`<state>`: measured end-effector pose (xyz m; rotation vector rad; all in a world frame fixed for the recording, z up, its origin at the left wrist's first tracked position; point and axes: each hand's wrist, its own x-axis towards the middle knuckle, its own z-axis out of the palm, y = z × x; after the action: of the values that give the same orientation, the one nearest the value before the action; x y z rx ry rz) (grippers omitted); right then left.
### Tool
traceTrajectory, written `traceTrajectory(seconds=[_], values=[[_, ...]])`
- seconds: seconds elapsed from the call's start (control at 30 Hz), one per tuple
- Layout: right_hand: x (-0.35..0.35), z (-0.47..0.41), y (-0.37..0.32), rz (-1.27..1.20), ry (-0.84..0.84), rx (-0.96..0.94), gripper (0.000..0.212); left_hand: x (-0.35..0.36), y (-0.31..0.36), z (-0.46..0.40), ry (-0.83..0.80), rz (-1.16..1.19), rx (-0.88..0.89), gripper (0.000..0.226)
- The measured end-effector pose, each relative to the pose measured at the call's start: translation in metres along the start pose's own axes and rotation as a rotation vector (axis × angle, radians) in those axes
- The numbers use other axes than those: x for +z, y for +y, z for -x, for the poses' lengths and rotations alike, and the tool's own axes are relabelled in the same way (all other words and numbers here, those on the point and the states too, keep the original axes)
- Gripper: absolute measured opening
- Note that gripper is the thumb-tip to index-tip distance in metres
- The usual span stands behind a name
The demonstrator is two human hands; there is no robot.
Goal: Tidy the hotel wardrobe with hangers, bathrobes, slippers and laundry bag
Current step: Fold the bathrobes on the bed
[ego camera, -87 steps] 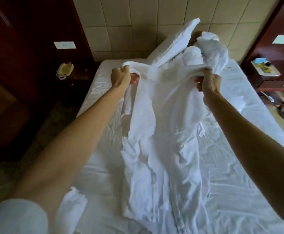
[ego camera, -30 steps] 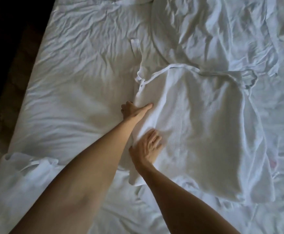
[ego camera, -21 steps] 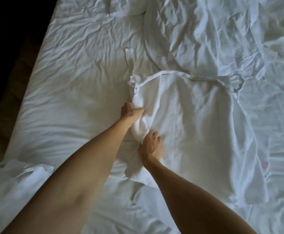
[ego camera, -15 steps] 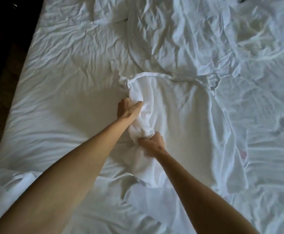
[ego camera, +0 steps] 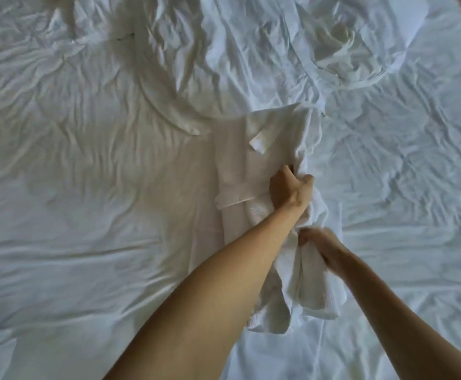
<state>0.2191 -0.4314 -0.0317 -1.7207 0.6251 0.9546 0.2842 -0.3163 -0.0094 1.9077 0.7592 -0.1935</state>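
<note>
left hand (ego camera: 288, 189), at centre frame, has its fingers curled into a bunch of the white bathrobe (ego camera: 272, 171); right hand (ego camera: 321, 246), lower and just to the right, grips the same bunched edge, fingers closed round the cloth; the two grips likely gather one long side to fold the bathrobe narrower; it lies mid-frame on the bed sheet (ego camera: 86, 215), with a belt end (ego camera: 261, 142) loose on top that could slip into the fold; another crumpled white cloth (ego camera: 342, 48) sits at upper right, well apart.
</note>
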Motion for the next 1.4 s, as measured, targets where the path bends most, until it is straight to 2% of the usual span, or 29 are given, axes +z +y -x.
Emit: traceTrajectory(seconds=[0.1,0.17,0.23,0.3,0.37,0.4,0.43,0.47,0.53,0.57,0.6,0.63,0.73,0.77,0.87,0.9,1.0,1.03,1.07,1.13,1.17,1.23,1.27,1.33,1.4], values=[[-0.013,-0.007,0.002,0.213,0.090,-0.115,0.046,0.016,-0.022,-0.006,0.006,-0.072,-0.023,0.037],[-0.023,-0.011,-0.005,0.320,0.162,-0.214,0.055,0.012,-0.028,-0.005,-0.023,-0.110,0.071,0.037],[-0.035,-0.019,-0.022,0.300,0.220,-0.333,0.076,-0.007,-0.031,-0.002,-0.029,-0.176,0.234,0.035],[-0.039,-0.029,-0.053,0.200,0.203,-0.394,0.082,-0.040,-0.032,-0.007,0.153,-0.213,0.460,0.028],[-0.036,-0.049,-0.088,0.116,0.133,-0.375,0.088,-0.070,-0.038,-0.031,0.422,-0.133,0.573,0.029],[-0.032,-0.063,-0.106,0.104,0.108,-0.356,0.092,-0.083,-0.043,-0.050,0.520,-0.073,0.521,0.038],[-0.027,-0.075,-0.122,0.098,0.084,-0.336,0.096,-0.094,-0.048,-0.070,0.567,-0.028,0.390,0.051],[-0.021,-0.087,-0.133,0.100,0.062,-0.326,0.101,-0.104,-0.051,-0.088,0.529,-0.016,0.187,0.066],[-0.006,-0.108,-0.146,0.114,0.018,-0.301,0.098,-0.115,-0.055,-0.114,0.259,-0.024,-0.222,0.095],[0.000,-0.115,-0.149,0.109,-0.012,-0.301,0.084,-0.117,-0.056,-0.123,0.088,0.029,-0.336,0.103],[0.005,-0.118,-0.152,0.110,-0.040,-0.302,0.069,-0.118,-0.056,-0.128,-0.038,0.105,-0.379,0.107],[0.008,-0.119,-0.155,0.128,-0.066,-0.288,0.060,-0.120,-0.056,-0.135,-0.091,0.171,-0.385,0.107],[0.008,-0.123,-0.157,0.203,-0.074,-0.275,0.057,-0.125,-0.059,-0.141,-0.100,0.256,-0.342,0.109],[0.006,-0.120,-0.157,0.202,-0.072,-0.319,0.057,-0.130,-0.053,-0.134,-0.113,0.260,-0.311,0.104],[-0.005,-0.095,-0.153,0.171,-0.081,-0.476,0.058,-0.152,-0.037,-0.104,-0.163,0.279,-0.112,0.060],[-0.008,-0.079,-0.149,0.167,-0.064,-0.534,0.061,-0.159,-0.033,-0.088,-0.183,0.278,-0.039,0.052],[-0.021,-0.028,-0.118,0.360,0.121,-0.839,0.074,-0.171,-0.039,-0.036,-0.195,0.209,0.206,0.042],[-0.028,-0.013,-0.101,0.438,0.126,-0.939,0.076,-0.172,-0.051,-0.018,-0.181,0.125,0.289,0.043],[-0.033,0.002,-0.086,0.493,0.112,-0.976,0.072,-0.170,-0.067,-0.003,-0.177,0.054,0.354,0.043],[-0.042,0.022,-0.054,0.709,0.066,-1.133,0.041,-0.165,-0.101,0.026,-0.259,-0.170,0.516,0.033],[-0.046,0.027,-0.037,0.852,0.039,-1.269,0.027,-0.162,-0.115,0.037,-0.280,-0.348,0.701,0.025],[-0.058,0.021,0.003,1.102,-0.120,-1.605,0.013,-0.151,-0.151,0.056,-0.338,-0.648,1.132,0.014],[-0.064,0.012,0.025,1.195,-0.188,-1.645,0.013,-0.143,-0.172,0.065,-0.388,-0.722,1.258,0.016],[-0.067,0.001,0.062,1.262,-0.240,-1.601,0.027,-0.130,-0.203,0.080,-0.511,-0.796,1.276,0.017],[-0.066,0.002,0.079,1.311,-0.273,-1.493,0.039,-0.127,-0.219,0.088,-0.527,-0.791,1.160,0.034]])
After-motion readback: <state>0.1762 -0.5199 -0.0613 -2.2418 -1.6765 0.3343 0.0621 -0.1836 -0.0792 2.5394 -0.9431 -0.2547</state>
